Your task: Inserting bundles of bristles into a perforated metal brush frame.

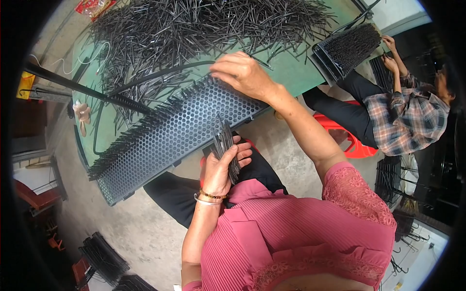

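Observation:
A long black plate full of round holes point(180, 130) lies tilted at the near edge of the green table, close to my lap. Thin black sticks point(138, 130) stand packed in the holes along its far side; the nearer rows of holes are bare. My left hand point(219, 170) is closed round a bundle of loose black sticks point(224, 140) just in front of the plate. At the plate's far right corner, my right hand point(245, 72) has its fingers pinched together by the row of sticks. Whatever is between those fingertips is hidden.
A big heap of black sticks point(194, 31) covers the back of the green table point(291, 72). On the right, a co-worker point(405, 114) sits on a red stool point(340, 136) by another stick-filled plate point(352, 48). Black bars point(82, 87) cross the table's left side.

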Demonstrator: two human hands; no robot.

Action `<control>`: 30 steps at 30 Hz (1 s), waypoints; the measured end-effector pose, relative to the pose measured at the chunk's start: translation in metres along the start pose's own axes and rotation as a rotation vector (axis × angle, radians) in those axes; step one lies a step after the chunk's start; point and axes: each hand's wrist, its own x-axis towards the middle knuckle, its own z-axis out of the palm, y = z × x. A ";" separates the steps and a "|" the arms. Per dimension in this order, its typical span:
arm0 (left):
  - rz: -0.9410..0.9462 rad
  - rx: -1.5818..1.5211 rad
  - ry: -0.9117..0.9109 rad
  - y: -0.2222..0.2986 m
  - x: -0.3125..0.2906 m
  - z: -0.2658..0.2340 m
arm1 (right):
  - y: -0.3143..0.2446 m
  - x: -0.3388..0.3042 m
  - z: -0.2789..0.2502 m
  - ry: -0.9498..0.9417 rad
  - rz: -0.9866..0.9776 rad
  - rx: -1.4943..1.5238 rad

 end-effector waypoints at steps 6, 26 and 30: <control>-0.002 0.020 0.012 -0.003 -0.001 -0.004 | 0.000 -0.008 -0.002 0.040 0.029 -0.043; 0.028 -0.022 0.055 0.000 0.000 -0.002 | -0.021 -0.011 -0.009 0.074 0.166 -0.005; 0.091 0.004 -0.003 0.004 -0.003 0.004 | -0.063 -0.023 -0.024 -0.326 0.760 0.571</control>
